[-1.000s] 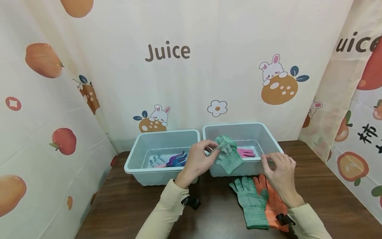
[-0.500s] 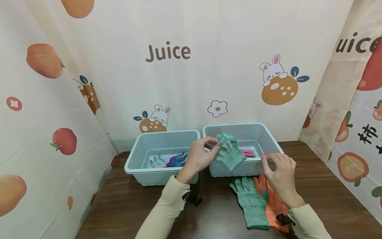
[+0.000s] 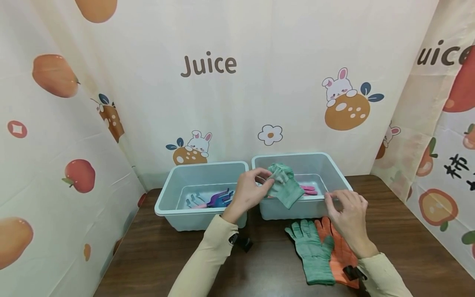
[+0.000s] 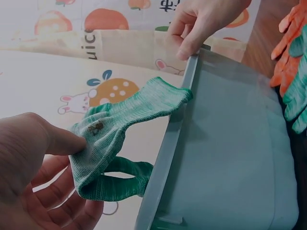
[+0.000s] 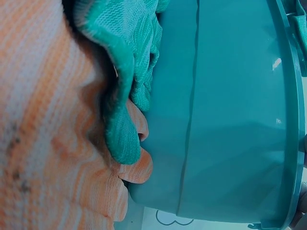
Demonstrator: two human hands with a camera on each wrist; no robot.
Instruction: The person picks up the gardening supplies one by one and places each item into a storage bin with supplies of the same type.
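My left hand (image 3: 250,190) pinches a green knit glove (image 3: 285,187) between thumb and fingers. The glove hangs bunched over the front rim of the right-hand bin (image 3: 282,213); a dark mark shows on its cloth in the left wrist view, where the thumb (image 4: 67,142) lies on top. At that bin's front right corner my right hand (image 3: 349,218) grips the rim with thumb and fingers. Below it on the table lie another green glove (image 3: 313,251) and an orange glove (image 3: 341,262), partly overlapping. Inside the right bin, pink glove fingers (image 3: 309,190) show.
A second pale blue bin (image 3: 196,212) stands to the left, holding purple and blue hand-rake-like tools (image 3: 219,199). Both bins sit against a printed curtain (image 3: 297,82) on the dark wooden table (image 3: 156,264).
My left hand has shifted slightly, and the green glove's lower edge has risen along the front of the bin. My right hand stays on the rim.
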